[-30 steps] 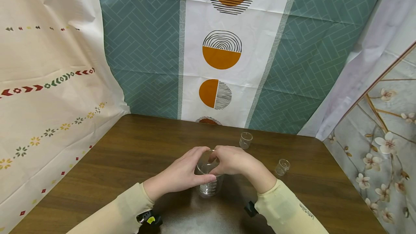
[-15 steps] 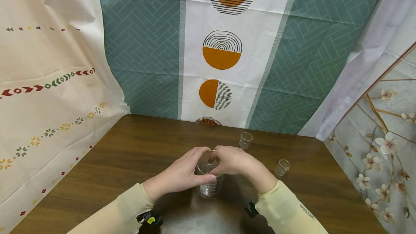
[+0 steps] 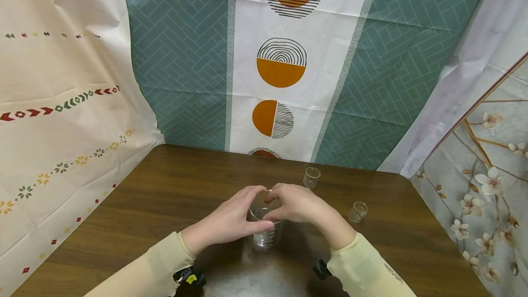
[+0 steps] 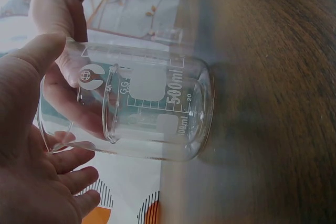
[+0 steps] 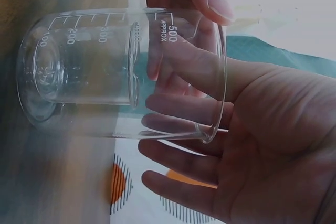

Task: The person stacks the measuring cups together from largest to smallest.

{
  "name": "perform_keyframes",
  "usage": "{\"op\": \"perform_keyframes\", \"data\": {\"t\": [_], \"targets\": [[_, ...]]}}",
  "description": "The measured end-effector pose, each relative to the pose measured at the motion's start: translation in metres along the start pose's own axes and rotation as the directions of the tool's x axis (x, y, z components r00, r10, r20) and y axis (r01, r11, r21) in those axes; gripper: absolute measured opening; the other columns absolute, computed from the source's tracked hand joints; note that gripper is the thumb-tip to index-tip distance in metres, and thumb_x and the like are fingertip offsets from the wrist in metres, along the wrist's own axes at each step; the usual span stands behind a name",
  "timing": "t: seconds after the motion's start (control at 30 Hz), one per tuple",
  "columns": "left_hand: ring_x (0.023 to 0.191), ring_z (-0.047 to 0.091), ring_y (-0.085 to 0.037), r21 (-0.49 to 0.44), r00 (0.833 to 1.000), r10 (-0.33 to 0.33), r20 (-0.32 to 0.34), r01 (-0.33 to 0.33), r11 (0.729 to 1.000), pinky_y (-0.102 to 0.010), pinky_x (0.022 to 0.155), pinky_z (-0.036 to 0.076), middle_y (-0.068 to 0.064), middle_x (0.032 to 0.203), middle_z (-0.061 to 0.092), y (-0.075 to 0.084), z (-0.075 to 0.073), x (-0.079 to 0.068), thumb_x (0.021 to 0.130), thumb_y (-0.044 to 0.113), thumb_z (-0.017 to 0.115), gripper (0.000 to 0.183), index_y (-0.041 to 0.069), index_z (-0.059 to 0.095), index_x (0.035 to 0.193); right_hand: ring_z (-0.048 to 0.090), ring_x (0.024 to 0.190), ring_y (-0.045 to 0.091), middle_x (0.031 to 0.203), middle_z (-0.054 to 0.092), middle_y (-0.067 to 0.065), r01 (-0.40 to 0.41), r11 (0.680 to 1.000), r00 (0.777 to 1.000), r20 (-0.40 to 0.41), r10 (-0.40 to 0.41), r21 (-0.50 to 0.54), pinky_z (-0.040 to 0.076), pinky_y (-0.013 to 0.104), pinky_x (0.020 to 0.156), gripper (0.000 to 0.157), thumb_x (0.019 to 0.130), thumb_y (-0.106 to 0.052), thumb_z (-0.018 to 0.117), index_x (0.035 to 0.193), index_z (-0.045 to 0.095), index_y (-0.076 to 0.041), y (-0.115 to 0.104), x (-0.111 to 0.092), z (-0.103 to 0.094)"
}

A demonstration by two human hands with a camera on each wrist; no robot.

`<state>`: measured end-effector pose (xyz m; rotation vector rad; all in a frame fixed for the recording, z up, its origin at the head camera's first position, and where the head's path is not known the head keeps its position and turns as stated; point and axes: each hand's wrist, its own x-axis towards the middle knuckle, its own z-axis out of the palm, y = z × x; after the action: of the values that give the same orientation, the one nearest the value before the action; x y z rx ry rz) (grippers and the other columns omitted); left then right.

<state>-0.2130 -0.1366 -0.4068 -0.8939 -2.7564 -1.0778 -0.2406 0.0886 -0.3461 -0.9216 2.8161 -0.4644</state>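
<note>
A large glass beaker marked 500ml (image 4: 149, 80) stands upright on the table, with a smaller 100ml glass beaker (image 5: 86, 72) inside it. My left hand (image 3: 231, 219) holds the large beaker near its rim, thumb on the near side and fingers round the far side. My right hand (image 3: 299, 203) is over the mouth from the right. Its thumb reaches inside, near the small beaker's rim, with a gap between thumb and fingers. Some fingers show through the glass, so whether any fingertip touches the small beaker is hard to tell.
Two small glass beakers stand on the brown wooden table (image 3: 173, 191): one toward the back (image 3: 311, 178), another to the right (image 3: 358, 212). A patterned curtain (image 3: 280, 118) hangs along the table's back edge, and printed cloths flank both sides.
My right hand has shifted slightly and its thumb and finger have spread a little wider above the small beaker. The left hand and both nested beakers stay in place.
</note>
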Motion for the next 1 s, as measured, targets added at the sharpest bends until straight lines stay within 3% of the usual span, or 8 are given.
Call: {"op": "perform_keyframes", "data": {"t": [0.5,1.0], "targets": [[0.147,0.051,-0.027,0.000,1.000,0.006,0.004,-0.006,1.000,-0.058,0.114,0.049,-0.004,0.163,0.050,-0.002,0.001,0.000,0.095,0.069,0.078,0.095,0.011,0.046,0.163,0.067,0.128,0.025,0.140,0.071,-0.001,-0.025,0.996,0.995,-0.091,0.033,0.084,0.053,0.051,0.106,0.038,0.094,-0.040,0.089,0.125,0.083,-0.019,0.009,-0.009,0.005],[0.148,0.051,-0.027,0.010,1.000,-0.003,0.003,0.003,1.000,-0.057,0.114,0.049,-0.004,0.164,0.049,-0.002,0.002,0.001,0.095,0.072,0.077,0.097,0.011,0.044,0.164,0.067,0.130,0.021,0.137,0.072,-0.007,-0.003,0.991,0.983,-0.183,0.028,0.136,0.052,0.052,0.109,0.041,0.095,-0.043,0.088,0.129,0.081,-0.021,0.015,-0.020,0.005]]}}
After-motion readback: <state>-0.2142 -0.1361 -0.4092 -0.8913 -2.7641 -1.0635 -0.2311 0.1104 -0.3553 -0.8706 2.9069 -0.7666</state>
